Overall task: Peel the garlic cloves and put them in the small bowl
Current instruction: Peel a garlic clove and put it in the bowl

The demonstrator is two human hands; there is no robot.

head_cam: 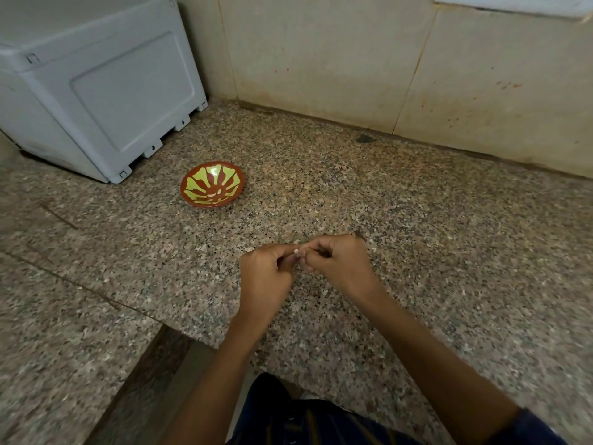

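step: peeling | left hand (268,268) and right hand (337,260) fingers pinch one garlic clove (296,253) above the table (417,220) | next: strip skin, carry clove to small bowl (212,184), well apart at left

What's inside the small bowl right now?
The small bowl shows only its red and yellow-green pattern; no garlic cloves are visible inside. A small pale piece shows between the left hand and right hand, mostly covered by fingers.
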